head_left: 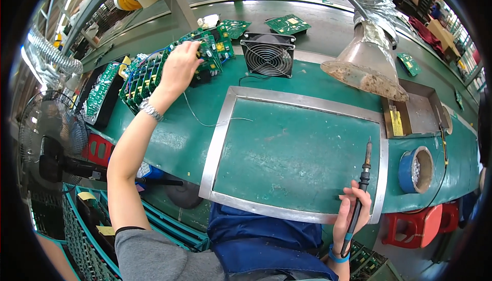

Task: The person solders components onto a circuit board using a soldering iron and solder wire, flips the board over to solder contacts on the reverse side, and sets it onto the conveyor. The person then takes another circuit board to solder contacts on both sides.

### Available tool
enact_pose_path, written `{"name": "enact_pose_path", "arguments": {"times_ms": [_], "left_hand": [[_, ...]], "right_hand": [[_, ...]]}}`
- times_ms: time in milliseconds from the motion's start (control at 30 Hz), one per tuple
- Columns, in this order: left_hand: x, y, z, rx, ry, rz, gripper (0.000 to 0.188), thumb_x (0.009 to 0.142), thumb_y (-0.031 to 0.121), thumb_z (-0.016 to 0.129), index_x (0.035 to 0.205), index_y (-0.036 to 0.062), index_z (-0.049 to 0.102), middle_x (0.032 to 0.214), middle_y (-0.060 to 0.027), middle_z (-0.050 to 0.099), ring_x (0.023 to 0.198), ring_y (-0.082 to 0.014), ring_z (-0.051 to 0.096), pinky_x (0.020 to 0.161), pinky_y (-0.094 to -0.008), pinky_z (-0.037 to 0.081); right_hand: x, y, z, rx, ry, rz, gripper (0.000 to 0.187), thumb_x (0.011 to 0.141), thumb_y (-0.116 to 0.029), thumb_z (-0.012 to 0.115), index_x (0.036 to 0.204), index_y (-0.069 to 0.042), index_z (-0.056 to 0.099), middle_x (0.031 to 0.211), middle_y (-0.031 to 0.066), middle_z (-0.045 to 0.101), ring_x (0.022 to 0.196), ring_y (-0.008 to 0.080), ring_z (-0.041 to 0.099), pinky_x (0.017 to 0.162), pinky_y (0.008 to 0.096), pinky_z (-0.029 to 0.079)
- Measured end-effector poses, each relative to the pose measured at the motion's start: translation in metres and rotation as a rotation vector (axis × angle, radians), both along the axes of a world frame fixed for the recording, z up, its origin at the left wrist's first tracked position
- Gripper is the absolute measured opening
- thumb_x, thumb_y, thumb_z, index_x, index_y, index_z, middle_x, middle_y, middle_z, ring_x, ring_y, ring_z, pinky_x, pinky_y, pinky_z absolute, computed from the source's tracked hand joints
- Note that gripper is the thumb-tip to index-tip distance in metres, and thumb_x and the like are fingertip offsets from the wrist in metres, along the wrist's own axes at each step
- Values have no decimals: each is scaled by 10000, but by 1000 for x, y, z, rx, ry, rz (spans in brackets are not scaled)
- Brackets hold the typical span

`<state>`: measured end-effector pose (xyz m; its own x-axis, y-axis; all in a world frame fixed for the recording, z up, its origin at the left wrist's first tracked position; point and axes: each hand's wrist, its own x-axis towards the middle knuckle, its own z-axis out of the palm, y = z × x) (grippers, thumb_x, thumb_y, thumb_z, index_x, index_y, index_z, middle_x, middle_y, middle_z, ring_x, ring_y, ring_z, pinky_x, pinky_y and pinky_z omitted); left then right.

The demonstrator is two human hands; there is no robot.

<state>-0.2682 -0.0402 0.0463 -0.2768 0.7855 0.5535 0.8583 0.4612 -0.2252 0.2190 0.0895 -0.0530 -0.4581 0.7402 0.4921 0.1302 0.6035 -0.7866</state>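
My left hand [180, 67] reaches out to the far left, its fingers bent over the top edge of a green circuit board [209, 55]. This board stands at the right end of a row of upright circuit boards [137, 89]. A thin pale wire [202, 123] trails from below that hand onto the green bench mat; its upper end is hidden. Near the front edge of the bench, my right hand [353, 210] holds a soldering iron [364, 176] by its black handle, the tip pointing away from me. Under the iron lies a metal frame [292, 99] set flat on the mat.
A square fan [267, 55] stands behind the frame, with loose circuit boards [288, 24] beyond. An extraction hood [365, 66] hangs over the right back. To the right are a metal tray [417, 108] and a blue roll [409, 171]. A black fan [54, 142] stands at left.
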Motion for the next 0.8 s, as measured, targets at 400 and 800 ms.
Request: {"name": "enact_pose_path", "arguments": {"times_ms": [400,800], "left_hand": [[144,7,63,143,-641,-433,466,813,138,798,1224,4,624,1092,-117,672,981,-204,676,860,-318,560],[240,113,-5,-297,-441,-1094,421,794,206,723,1148,13,602,1026,-104,597,956,-262,606,812,-359,524]], "right_hand": [[-2,-4,-2,-59,125,-10,248,1004,-175,536,1168,9,554,1089,222,634,891,200,642,751,301,537],[6,-9,3,-57,269,-109,259,1014,-197,496,1170,7,531,1166,260,630,855,208,627,729,318,519]]}}
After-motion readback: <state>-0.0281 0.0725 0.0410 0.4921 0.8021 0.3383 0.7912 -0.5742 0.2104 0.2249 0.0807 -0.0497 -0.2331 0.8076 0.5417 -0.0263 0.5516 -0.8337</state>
